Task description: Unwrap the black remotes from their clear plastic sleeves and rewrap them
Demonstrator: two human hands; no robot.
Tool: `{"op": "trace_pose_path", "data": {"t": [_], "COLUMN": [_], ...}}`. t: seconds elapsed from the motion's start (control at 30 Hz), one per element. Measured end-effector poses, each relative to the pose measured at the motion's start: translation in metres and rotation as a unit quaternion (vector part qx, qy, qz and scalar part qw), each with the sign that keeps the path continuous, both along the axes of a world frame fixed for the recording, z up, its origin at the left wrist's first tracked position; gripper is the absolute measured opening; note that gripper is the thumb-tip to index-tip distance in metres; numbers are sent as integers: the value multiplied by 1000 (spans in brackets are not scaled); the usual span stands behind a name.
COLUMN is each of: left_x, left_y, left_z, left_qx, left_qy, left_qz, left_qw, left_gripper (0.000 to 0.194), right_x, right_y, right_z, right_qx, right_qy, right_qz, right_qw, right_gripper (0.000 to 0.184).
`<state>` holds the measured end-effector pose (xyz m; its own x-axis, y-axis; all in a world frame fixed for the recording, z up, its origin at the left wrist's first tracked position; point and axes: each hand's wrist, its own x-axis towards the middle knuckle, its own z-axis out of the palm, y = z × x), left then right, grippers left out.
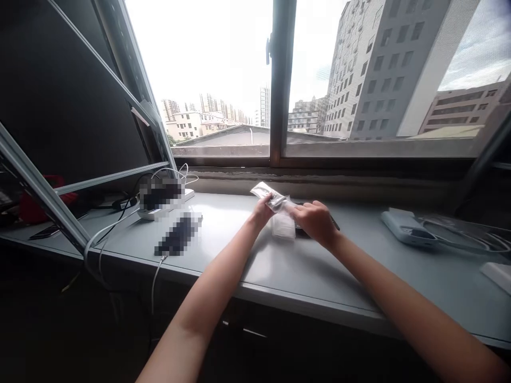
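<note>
My left hand (262,208) is closed on a shiny clear plastic packet (275,200), which it holds up above the grey desk. What lies inside the packet is too blurred to make out. My right hand (314,217) is a fist, its thumb and fingers pinching the packet's right end. Just below the packet is a whitish translucent piece (283,230), smeared by motion; I cannot tell whether it hangs from the packet or lies on the desk. Behind my right hand a dark flat object (304,232) is partly hidden, and a thin dark tip (334,222) pokes out beside my wrist.
On the right lie a pale blue power bank (409,229), coiled white cable (475,239) and a white block (497,274). At left stand a metal frame (43,197), a white power strip (188,196), cables and two pixelated dark items. A window (275,80) rises behind the desk (223,234).
</note>
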<state>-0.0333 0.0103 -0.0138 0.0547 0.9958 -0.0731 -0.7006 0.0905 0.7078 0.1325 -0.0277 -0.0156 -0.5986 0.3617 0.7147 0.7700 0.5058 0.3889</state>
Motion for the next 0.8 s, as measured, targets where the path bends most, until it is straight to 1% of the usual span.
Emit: {"op": "trace_pose_path", "data": {"t": [0.03, 0.1, 0.13, 0.2, 0.27, 0.33, 0.43, 0.5, 0.53, 0.57, 0.6, 0.63, 0.7, 0.8], "left_x": [2, 4, 5, 4, 2, 1, 4, 8, 11, 13, 15, 16, 18, 18], "left_y": [6, 19, 24, 33, 36, 36, 34, 33, 33, 33, 32, 31, 29, 27], "left_z": [-3, -8, -9, -9, -10, -11, -12, -12, -12, -12, -11, -11, -11, -11], "left_qx": [-7, -21, -23, -15, -4, -7, -6, -9, -15, -14, -14, -16, -16, -15], "left_qy": [4, 17, 20, 18, 13, 11, -7, -17, -25, -30, -33, -34, -34, -22], "left_qz": [-5, -14, -18, -22, -26, -28, -55, -63, -66, -74, -82, -92, -110, -127], "left_qw": [1000, 1000, 999, 999, 1000, 1000, 998, 998, 997, 997, 996, 995, 993, 991], "left_gripper": [16, 14, 13, 9, 7, 7, 8, 7, 8, 9, 10, 10, 9, 7], "right_x": [0, 1, 2, 4, 4, 3, 1, 3, 5, 9, 12, 16, 22, 27], "right_y": [4, 11, 15, 19, 21, 18, 14, 13, 14, 15, 17, 18, 19, 15], "right_z": [-1, -3, -3, -3, -2, -4, -7, -9, -9, -9, -10, -10, -10, -11], "right_qx": [7, 30, 43, 70, 89, 94, 100, 100, 111, 111, 134, 143, 165, 96], "right_qy": [2, 6, 8, 18, 34, 24, 28, 35, 40, 50, 56, 60, 71, 81], "right_qz": [4, 15, 19, 21, 16, 28, 30, 30, 40, 25, 18, 4, 25, 6], "right_qw": [1000, 999, 999, 997, 995, 995, 994, 994, 992, 992, 989, 988, 983, 992], "right_gripper": [36, 47, 49, 50, 49, 49, 37, 38, 39, 39, 39, 37, 34, 32]}}
